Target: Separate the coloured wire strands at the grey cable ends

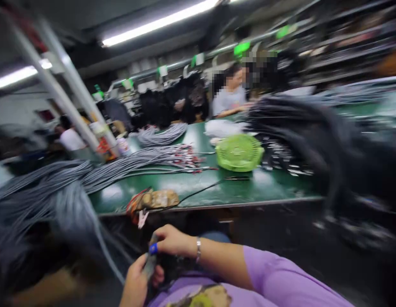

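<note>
My right hand reaches in from the right, a bracelet at the wrist, its fingers closed on the upper end of a short grey strip-like piece. Lower down, my left hand grips the same piece, fingers wrapped round it. Blur hides what kind of thing it is. A small blue band shows at my right fingertips; whether it sits on a finger or on the piece I cannot tell. Both hands are over my lap, in front of the table edge.
The green table bears grey cables with stripped ends, a worn taped device with a pink clip, and a lime-green slotted round thing. Black cables hang off at right. Across the table sits a person.
</note>
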Demonstrator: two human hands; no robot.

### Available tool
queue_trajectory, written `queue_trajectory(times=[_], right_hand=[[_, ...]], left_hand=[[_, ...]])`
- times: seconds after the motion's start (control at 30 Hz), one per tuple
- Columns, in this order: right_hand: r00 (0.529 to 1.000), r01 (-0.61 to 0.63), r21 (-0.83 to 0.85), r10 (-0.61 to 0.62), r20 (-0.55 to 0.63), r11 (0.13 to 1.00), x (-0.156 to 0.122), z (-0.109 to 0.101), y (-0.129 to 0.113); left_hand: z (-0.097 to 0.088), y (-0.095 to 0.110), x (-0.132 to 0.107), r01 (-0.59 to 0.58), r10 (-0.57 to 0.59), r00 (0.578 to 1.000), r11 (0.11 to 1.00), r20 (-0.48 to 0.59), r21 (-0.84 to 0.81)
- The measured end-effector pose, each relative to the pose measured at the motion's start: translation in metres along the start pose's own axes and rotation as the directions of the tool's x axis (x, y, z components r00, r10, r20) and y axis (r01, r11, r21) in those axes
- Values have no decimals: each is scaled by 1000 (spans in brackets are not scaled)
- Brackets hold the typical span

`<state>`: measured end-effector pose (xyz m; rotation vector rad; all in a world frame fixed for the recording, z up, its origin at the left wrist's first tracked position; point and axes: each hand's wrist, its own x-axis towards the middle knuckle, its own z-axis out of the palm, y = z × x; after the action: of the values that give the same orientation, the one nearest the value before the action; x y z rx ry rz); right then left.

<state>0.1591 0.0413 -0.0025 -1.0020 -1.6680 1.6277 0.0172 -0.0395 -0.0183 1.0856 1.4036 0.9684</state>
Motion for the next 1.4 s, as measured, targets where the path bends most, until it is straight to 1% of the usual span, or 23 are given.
queue_trajectory(times=[0.03, 0.07, 0.13, 0.2, 0.3, 0.47, 0.57, 0.73, 0.83, 0.97, 1.03, 1.13, 1.2, 1.3, 1.4], right_hand=[[1000, 23, 8, -23, 6, 1000, 1, 2, -3], [999, 39, 27, -40, 20, 999, 2, 4, -5], [995, 74, 90, -79, 59, 993, 5, 8, -6], [993, 73, 127, -83, 80, 989, 8, 12, -4], [991, 21, 141, -39, 131, 990, 11, 16, 0], [980, -11, 120, -13, 197, 993, 18, 15, -2], [986, -24, 128, 2, 167, 991, 22, 16, -3], [999, -28, 186, 20, 43, 982, 18, 22, 3], [1000, -9, 194, 8, 7, 981, 14, 23, 8], [999, -11, 177, 5, 33, 984, 14, 21, 12], [997, -16, 189, 0, 83, 982, 16, 20, 10], [982, -57, 233, 13, 187, 971, 18, 20, 7], [976, -78, 251, 22, 216, 965, 20, 22, 6], [983, -71, 263, 23, 181, 962, 21, 23, 10], [992, -85, 269, 55, 117, 959, 19, 24, 17]], left_hand=[[0, 3, -1, -20, 19, 1000, 999, -3, -49], [0, 5, -1, -21, 17, 999, 994, -37, -103], [1, 7, -1, -2, -18, 996, 978, -90, -209], [0, 6, -1, 20, -50, 992, 966, -112, -259], [-3, 2, 0, 29, -61, 993, 957, -102, -289], [-6, 3, 2, 50, -72, 995, 960, -71, -274], [-6, 3, 5, 21, -61, 991, 951, -121, -308], [-7, -1, 11, -42, -74, 966, 900, -248, -434], [-8, -2, 13, -64, -76, 957, 886, -280, -459], [-8, -2, 13, -59, -61, 960, 910, -273, -410], [-7, -3, 13, -33, -66, 969, 920, -237, -391], [-7, -5, 13, 10, -73, 984, 933, -163, -359], [-6, -6, 12, 14, -62, 989, 944, -136, -328], [-6, -5, 11, 22, -60, 991, 954, -120, -300], [-6, -5, 11, 16, -63, 988, 949, -139, -313]])
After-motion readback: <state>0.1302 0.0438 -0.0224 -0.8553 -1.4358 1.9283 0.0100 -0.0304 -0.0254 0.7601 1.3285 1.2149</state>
